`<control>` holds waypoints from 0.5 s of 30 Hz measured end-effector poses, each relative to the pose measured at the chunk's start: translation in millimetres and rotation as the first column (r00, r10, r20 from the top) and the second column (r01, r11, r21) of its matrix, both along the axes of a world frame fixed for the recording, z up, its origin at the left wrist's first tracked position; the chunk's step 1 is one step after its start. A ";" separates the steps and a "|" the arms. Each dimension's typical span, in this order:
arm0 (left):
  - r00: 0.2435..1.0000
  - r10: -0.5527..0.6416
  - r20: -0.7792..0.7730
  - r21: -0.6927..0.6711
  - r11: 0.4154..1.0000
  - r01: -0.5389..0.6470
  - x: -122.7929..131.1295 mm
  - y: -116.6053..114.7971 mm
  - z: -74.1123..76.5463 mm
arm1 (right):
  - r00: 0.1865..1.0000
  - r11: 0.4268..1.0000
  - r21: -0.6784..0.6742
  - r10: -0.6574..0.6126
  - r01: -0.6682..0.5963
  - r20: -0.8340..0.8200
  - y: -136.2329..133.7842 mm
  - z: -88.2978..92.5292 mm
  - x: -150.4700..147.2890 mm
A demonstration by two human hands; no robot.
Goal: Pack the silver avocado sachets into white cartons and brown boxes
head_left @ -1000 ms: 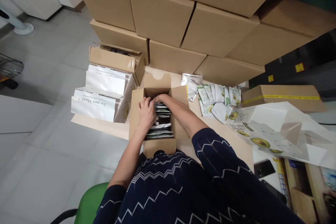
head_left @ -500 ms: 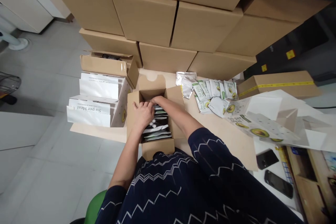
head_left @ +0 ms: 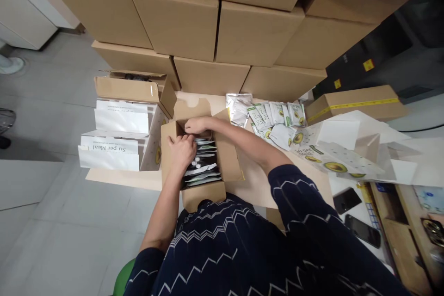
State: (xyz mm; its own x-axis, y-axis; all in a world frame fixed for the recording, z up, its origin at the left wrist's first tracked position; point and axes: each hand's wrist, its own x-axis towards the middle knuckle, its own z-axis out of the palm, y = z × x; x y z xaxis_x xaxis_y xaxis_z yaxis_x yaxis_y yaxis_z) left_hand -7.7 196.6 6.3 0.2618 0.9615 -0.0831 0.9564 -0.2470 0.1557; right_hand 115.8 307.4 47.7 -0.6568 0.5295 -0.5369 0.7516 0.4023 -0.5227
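An open cardboard box (head_left: 204,193) stands in front of me, packed with a row of upright sachets (head_left: 203,176) and a few small white round-topped items (head_left: 196,163). My left hand (head_left: 183,151) lies over the box's left side, thumb apart from the bent fingers, which reach in at the sachets' far end. Just beyond it, my right hand (head_left: 197,125) dips into the far end of the box with its fingers curled. The right fingertips are partly hidden, and I cannot make out anything in them.
White printed cartons (head_left: 111,151) and an open brown box (head_left: 126,89) stand at the left. Avocado-print sachets (head_left: 274,118) and silvery pouches (head_left: 238,108) lie at the right, near an opened carton (head_left: 333,159). Stacked cardboard boxes (head_left: 173,21) wall off the back. Two phones (head_left: 362,230) lie at lower right.
My right hand has moved up and left, from beside the left fingers to the far end of the box. The left hand stays at the box's left side. The view has shifted slightly.
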 end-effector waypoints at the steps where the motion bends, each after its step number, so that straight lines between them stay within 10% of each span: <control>1: 1.000 0.003 -0.003 -0.002 1.000 -0.003 0.4 0.0 -0.1 | 0.991 1.000 -0.020 -0.026 0.024 -0.131 0.3 15.7 13.2; 4: 1.000 0.010 -0.005 -0.012 1.000 -0.010 2.0 -0.6 1.7 | 0.845 0.957 -0.110 -0.290 0.270 -0.450 4.6 49.2 72.5; 6: 1.000 0.010 0.004 -0.013 1.000 -0.010 3.0 -1.3 3.7 | 0.698 0.829 -0.024 -0.485 0.559 -0.526 10.9 47.8 117.9; 10: 1.000 0.011 0.017 0.007 1.000 -0.012 3.6 -2.5 5.1 | 0.464 0.418 0.202 -0.814 0.886 -0.349 18.1 -11.0 180.4; 15: 1.000 -0.003 0.011 0.015 1.000 0.003 3.0 -2.3 3.0 | 0.355 0.376 0.246 -0.926 0.894 0.127 -1.9 -95.4 174.6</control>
